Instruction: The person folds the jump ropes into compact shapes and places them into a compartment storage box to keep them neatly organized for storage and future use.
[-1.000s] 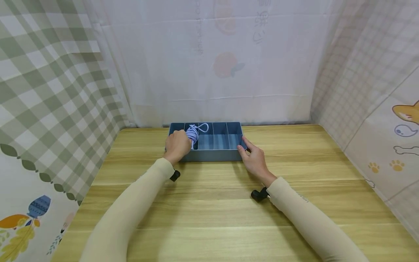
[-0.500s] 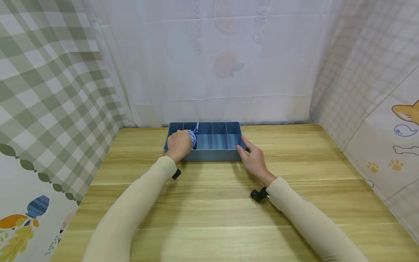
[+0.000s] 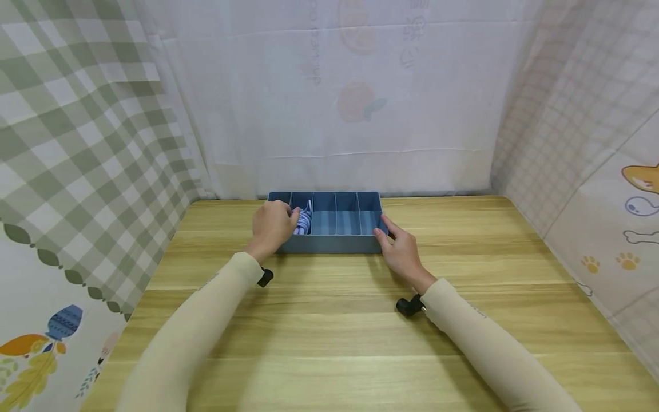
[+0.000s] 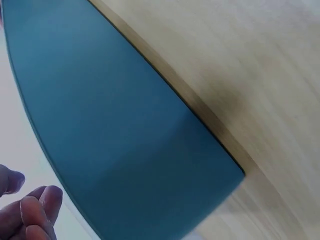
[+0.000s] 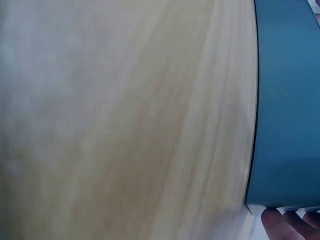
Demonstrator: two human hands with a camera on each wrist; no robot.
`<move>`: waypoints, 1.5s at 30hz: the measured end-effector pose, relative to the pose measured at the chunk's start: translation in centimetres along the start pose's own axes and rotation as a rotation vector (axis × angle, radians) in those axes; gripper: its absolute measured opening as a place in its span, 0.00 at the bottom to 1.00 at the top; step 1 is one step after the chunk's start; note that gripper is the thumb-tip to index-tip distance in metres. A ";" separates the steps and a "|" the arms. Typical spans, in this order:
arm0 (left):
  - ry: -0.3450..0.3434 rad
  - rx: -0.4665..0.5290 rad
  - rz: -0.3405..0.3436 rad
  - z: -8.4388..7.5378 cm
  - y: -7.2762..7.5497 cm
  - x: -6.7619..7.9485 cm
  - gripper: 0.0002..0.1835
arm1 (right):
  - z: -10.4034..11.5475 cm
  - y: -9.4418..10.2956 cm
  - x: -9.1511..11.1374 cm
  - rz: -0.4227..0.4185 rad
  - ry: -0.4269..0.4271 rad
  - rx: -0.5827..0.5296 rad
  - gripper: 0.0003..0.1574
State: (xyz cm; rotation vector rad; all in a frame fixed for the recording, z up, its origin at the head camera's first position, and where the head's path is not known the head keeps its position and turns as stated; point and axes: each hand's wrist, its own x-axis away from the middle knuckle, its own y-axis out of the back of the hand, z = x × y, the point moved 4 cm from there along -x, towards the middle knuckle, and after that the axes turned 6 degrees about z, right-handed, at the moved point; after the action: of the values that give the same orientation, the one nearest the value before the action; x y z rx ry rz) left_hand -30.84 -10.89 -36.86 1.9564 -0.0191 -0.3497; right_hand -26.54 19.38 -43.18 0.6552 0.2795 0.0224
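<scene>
A blue divided storage box point(image 3: 332, 244) stands near the back of the table, its compartments in a row. A wound bundle of pale blue-white cord point(image 3: 304, 221) sits in the second compartment from the left. My left hand point(image 3: 271, 224) is over the box's left end and partly hides the first compartment. In the left wrist view its loosely bent fingers point(image 4: 34, 212) and thumb stand apart, above the box's rim, holding nothing. My right hand point(image 3: 401, 252) grips the box's right end, thumb at the front corner. Fingertips point(image 5: 275, 222) lie against the end wall in the right wrist view.
The wooden table point(image 3: 329, 320) reaches to a white cloth point(image 3: 257, 114) hung just behind the box. A green checked cloth point(image 3: 87, 143) hangs along the left side and a printed cloth point(image 3: 582, 189) along the right. Both wrists carry black camera mounts.
The cord bundle has gone down into the second compartment, its loop sinking below the rim. My left hand has let it go and shifted a little left. The right hand stays at the box.
</scene>
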 end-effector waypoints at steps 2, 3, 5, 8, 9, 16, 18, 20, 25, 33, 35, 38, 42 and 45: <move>-0.004 0.027 -0.020 0.2 0.2 0.2 0.30 | -0.1 0.2 -0.1 -0.001 -0.004 0.010 0.35; -0.004 0.038 -0.027 0.3 0.3 0.3 0.29 | -0.1 0.3 -0.1 -0.004 -0.006 0.015 0.35; 0.005 0.044 -0.033 0.5 0.5 0.6 0.25 | -0.1 0.4 -0.1 -0.007 -0.012 0.025 0.35; 0.016 0.036 -0.039 0.9 0.6 1.0 0.19 | -0.1 0.5 -0.2 0.002 -0.021 0.041 0.35; 0.019 0.032 -0.042 1.1 0.6 1.2 0.18 | -0.1 0.5 -0.2 0.008 -0.024 0.045 0.35; -0.003 0.052 -0.113 2.0 1.1 2.5 0.16 | -0.1 0.7 -0.3 0.032 -0.023 0.015 0.35; -0.014 0.058 -0.126 2.2 1.2 2.8 0.17 | -0.2 1.0 -0.3 0.035 -0.021 0.000 0.35; -0.025 0.054 -0.132 2.5 1.3 3.1 0.18 | -0.3 1.3 -0.3 0.044 -0.017 -0.005 0.36; -0.071 0.018 -0.150 3.0 1.5 3.8 0.23 | -0.4 2.1 -0.4 0.071 0.003 0.049 0.37; -0.156 -0.032 -0.193 3.4 1.8 5.1 0.30 | -0.7 3.1 -0.2 0.120 0.014 0.156 0.38; -0.148 -0.045 -0.172 3.7 1.9 5.4 0.33 | -1.0 3.3 0.0 0.149 0.014 0.183 0.39; -0.119 -0.068 -0.115 4.2 1.9 5.7 0.40 | -1.4 3.7 0.3 0.192 0.013 0.230 0.41; -0.080 -0.086 -0.024 4.9 1.9 6.2 0.48 | -1.6 4.4 0.9 0.231 0.017 0.294 0.43; -0.076 -0.087 0.030 5.4 1.7 6.6 0.52 | -1.6 4.8 1.3 0.252 0.031 0.341 0.44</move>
State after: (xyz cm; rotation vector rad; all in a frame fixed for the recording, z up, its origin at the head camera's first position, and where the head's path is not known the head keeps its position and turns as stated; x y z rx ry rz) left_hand -25.62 -17.61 -38.82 1.8545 -0.0812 -0.3990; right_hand -25.40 24.30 -41.80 1.0273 0.2303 0.2305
